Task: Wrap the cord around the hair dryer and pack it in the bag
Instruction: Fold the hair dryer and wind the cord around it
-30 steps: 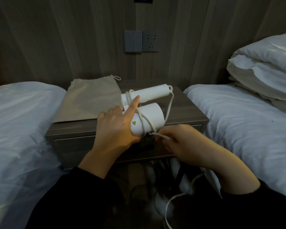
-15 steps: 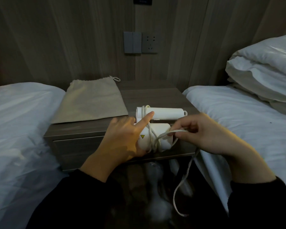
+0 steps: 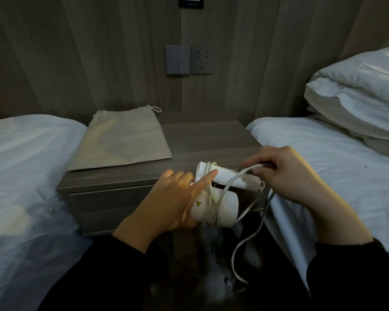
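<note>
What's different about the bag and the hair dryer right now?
The bag is beige cloth; the hair dryer is white. The bag lies flat on the nightstand, untouched; the hair dryer is held by the left hand, with cord looped around it. Both are light-coloured.

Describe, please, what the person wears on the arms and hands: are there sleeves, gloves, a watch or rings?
The left hand and the right hand are bare, with no gloves. No ring or watch shows on either. The left sleeve and the right sleeve are long, plain and black, and each ends a little above the wrist. I see no markings or cuffs on them in this dim light.
</note>
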